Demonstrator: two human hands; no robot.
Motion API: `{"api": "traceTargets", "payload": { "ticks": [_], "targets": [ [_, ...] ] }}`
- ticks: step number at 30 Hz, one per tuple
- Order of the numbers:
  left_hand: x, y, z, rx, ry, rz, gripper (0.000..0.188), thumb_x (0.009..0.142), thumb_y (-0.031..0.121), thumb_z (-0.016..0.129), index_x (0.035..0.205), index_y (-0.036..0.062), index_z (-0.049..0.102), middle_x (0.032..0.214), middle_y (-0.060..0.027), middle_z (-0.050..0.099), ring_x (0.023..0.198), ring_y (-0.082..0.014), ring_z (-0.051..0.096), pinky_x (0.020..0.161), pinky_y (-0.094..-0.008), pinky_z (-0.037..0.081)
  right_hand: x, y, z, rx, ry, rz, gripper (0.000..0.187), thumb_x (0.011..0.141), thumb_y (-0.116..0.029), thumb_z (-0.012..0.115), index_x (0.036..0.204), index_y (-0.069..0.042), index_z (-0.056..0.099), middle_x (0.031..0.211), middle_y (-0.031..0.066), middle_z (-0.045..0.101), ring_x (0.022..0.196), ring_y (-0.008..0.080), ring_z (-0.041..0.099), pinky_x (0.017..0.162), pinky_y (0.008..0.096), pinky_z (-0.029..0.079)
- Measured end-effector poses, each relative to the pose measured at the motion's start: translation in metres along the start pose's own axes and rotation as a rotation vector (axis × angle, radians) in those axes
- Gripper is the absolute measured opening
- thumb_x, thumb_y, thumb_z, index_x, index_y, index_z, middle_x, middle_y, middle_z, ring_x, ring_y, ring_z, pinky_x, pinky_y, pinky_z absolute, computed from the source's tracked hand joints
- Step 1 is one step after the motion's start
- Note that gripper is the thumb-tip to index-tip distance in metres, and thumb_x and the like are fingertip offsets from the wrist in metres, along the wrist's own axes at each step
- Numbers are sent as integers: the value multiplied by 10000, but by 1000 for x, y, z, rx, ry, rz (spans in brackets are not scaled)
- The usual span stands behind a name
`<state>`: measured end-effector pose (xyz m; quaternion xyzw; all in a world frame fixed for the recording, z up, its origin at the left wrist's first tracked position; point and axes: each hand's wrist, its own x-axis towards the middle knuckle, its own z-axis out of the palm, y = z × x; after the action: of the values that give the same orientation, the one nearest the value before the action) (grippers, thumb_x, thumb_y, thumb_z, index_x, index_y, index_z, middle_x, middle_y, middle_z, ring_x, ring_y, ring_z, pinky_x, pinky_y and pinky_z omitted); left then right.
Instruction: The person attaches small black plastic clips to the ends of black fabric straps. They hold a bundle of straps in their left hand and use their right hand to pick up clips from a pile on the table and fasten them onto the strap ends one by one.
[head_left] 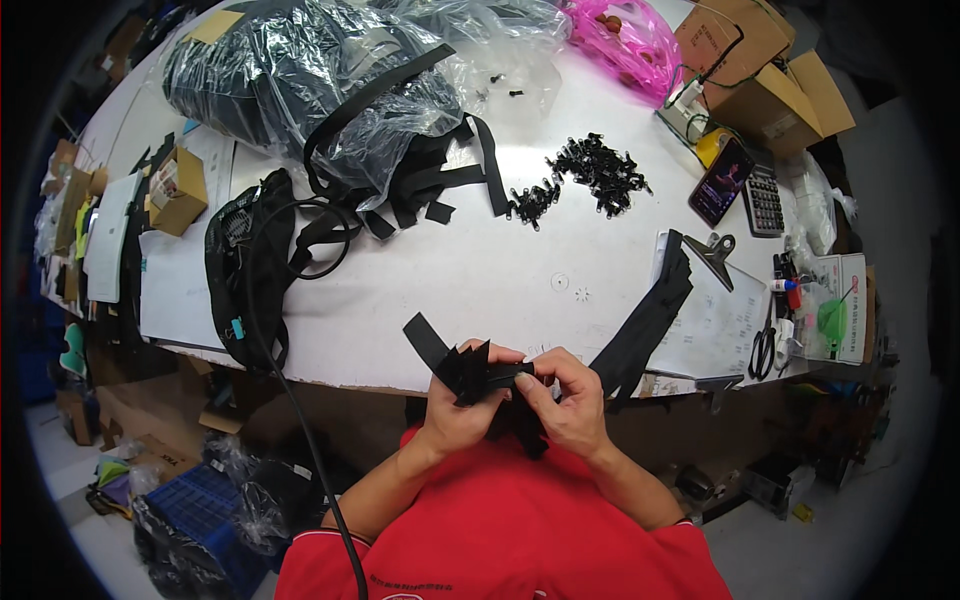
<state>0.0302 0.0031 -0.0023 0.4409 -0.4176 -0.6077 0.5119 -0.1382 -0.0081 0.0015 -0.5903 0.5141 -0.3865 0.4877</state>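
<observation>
My left hand (462, 412) is closed around a bundle of black fabric strips (470, 372), which look like zipper tape. Their ends fan out above its fingers, and one longer end sticks out to the left. At the bundle's right side my right hand (568, 400) pinches a strip between thumb and fingers. Whether a small part is also in that pinch cannot be made out. More black strip hangs below, between the hands. Both hands are at the near edge of the white table (470, 280). Farther back lies a pile of small black zipper sliders (603, 177), with a smaller heap (534, 204) beside it.
Right of my hands, a stack of black strips (645, 320) overhangs the edge beside a clipboard (715, 315). Scissors (763, 350), a phone (721, 182) and a calculator (764, 203) lie farther right. A black cable (290, 400) runs down the left; a plastic-wrapped bundle (290, 80) stands behind.
</observation>
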Motion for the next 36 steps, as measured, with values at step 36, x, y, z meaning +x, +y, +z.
{"api": "traceTargets", "payload": {
  "ticks": [36],
  "targets": [
    [1, -9, -1, 33, 5, 137, 183, 820, -74, 582, 974, 16, 623, 933, -79, 590, 743, -121, 589, 652, -252, 490, 8, -14, -14, -128, 50, -289, 129, 865, -112, 729, 931, -21, 665, 827, 63, 625, 721, 166, 590, 645, 278, 456]
  ]
}}
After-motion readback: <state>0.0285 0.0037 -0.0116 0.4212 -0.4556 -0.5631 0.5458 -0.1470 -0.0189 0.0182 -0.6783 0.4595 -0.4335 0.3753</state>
